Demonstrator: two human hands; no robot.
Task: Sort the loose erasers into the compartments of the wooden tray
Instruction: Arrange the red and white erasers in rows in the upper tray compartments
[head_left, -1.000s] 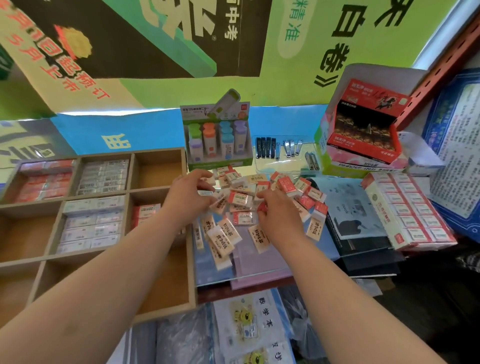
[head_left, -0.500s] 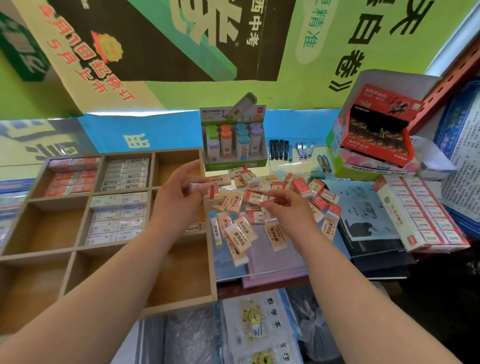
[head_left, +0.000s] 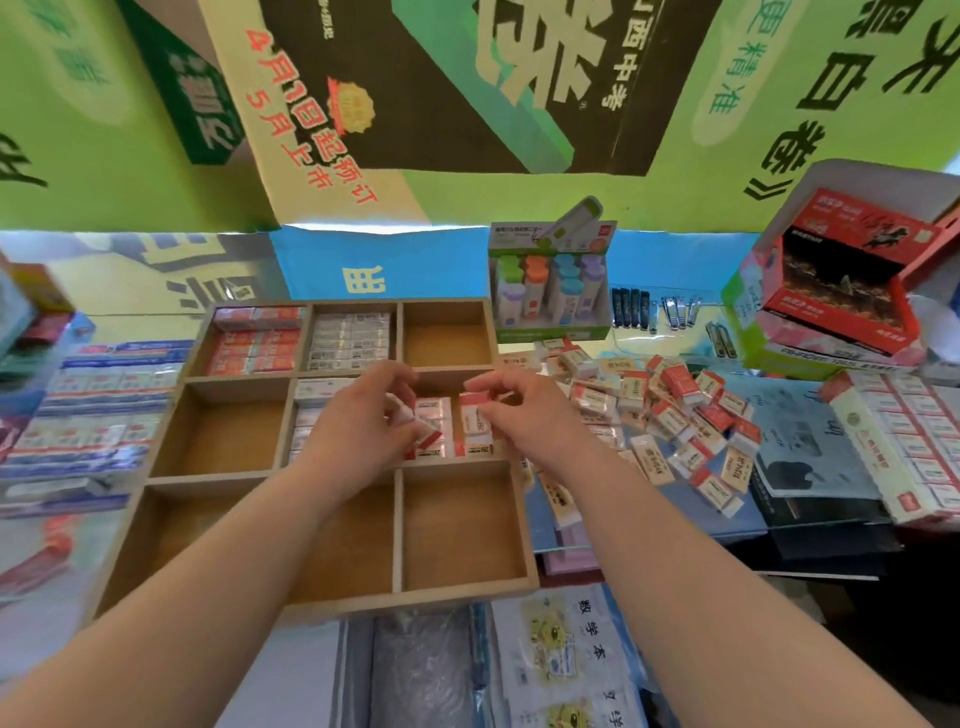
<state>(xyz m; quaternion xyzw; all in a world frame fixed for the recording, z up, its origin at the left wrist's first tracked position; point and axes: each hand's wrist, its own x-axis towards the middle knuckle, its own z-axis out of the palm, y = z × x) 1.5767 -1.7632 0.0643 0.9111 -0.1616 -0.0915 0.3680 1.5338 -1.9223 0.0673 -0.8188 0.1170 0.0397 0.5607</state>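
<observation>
My left hand (head_left: 363, 428) pinches an eraser (head_left: 429, 437), and my right hand (head_left: 524, 415) pinches a second eraser (head_left: 474, 415). Both are over the tray's (head_left: 415, 597) middle-right compartment, whose contents are partly hidden. The loose pile (head_left: 675, 410) lies right of the tray.

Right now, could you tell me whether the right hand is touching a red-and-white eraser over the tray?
Touching. The head view shows the right hand pinching a red-and-white eraser over the middle-right compartment of the wooden tray.

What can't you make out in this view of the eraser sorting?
Head view:
- The stacked erasers in the middle compartment: mostly hidden by the left hand.
- Near compartments of the wooden tray: partly covered by the left forearm.
- Print on the loose erasers: too small and blurred.
</observation>
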